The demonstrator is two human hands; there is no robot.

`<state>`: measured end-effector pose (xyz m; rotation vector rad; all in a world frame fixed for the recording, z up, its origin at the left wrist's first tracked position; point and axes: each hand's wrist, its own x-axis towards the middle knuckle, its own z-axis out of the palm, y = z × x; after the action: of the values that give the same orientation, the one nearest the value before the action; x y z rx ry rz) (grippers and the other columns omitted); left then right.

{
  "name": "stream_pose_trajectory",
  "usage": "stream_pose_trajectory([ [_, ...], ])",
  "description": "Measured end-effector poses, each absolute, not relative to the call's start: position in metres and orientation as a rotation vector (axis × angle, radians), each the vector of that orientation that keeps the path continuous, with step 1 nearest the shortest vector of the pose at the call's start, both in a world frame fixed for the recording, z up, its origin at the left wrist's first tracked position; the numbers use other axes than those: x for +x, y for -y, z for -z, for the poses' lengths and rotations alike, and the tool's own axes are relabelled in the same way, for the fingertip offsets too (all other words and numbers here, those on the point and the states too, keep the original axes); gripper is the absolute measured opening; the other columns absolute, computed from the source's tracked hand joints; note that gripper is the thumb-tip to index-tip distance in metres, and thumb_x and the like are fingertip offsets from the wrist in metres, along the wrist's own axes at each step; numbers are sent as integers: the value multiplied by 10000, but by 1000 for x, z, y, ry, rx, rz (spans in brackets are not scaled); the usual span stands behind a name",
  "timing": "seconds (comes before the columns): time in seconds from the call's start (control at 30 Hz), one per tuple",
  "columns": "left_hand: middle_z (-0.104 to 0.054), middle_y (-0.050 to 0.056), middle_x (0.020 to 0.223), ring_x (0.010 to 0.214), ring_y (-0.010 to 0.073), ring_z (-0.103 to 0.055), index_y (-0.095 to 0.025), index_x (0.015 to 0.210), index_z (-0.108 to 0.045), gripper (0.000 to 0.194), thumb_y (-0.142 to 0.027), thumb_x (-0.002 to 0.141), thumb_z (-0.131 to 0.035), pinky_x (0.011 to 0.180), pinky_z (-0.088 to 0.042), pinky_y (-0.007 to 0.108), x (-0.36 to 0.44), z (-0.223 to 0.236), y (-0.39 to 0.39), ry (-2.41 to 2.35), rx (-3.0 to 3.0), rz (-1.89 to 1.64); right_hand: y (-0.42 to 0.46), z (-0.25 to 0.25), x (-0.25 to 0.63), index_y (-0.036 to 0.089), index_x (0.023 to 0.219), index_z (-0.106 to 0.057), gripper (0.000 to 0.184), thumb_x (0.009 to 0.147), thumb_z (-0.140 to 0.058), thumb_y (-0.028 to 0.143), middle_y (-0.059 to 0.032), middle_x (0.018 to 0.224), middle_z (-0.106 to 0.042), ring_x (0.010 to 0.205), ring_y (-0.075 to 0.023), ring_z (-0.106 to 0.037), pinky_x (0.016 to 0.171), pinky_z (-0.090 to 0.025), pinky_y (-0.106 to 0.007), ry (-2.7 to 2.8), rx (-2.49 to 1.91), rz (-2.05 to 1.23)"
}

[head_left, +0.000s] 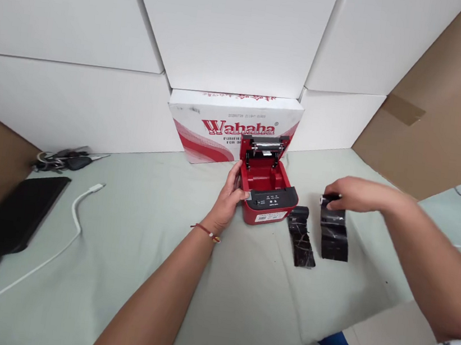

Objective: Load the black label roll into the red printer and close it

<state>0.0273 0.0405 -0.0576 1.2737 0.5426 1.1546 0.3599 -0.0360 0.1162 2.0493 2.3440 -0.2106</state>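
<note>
A small red label printer (269,216) stands on the cloth with its lid raised, showing a red hollow compartment and a metal roller in the lid. My left hand (227,200) grips its left side, thumb on the front edge by the black button panel. To the right, my right hand (344,194) pinches a roll of black ribbon (334,237), whose loose strip hangs down over the cloth. Between the printer and that roll lies a second black ribbon roll (302,238), its unrolled strip wrinkled and scratched.
Behind the printer a white and red Wahaha carton (202,129) leans against stacked white boxes (249,33). At left lie keys (66,159), a black tablet-like slab (20,218) and a white cable (76,214). A brown cardboard panel (442,110) stands at right.
</note>
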Motion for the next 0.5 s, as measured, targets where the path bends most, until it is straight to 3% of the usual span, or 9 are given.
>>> stream_pose_trajectory([
  [0.27, -446, 48, 1825, 1700, 352, -408, -387, 1687, -453, 934, -452, 820, -797, 1389, -373, 518, 28, 56, -41, -516, 1253, -1183, 47, -74, 316, 212, 1383, -803, 417, 1046, -641, 397, -140, 1389, -820, 1254, -348, -776, 1045, -600, -431, -2202, 2069, 419],
  [0.5, -410, 55, 1847, 1705, 352, -396, -370, 1692, -430, 939, -415, 821, -777, 1388, -367, 519, 29, 56, -40, -539, 1243, -1181, 56, -72, 286, 263, 1397, -810, 441, 968, -716, 236, -114, 1348, -836, 1168, -332, -806, 908, -614, -366, -2262, 1801, 528],
])
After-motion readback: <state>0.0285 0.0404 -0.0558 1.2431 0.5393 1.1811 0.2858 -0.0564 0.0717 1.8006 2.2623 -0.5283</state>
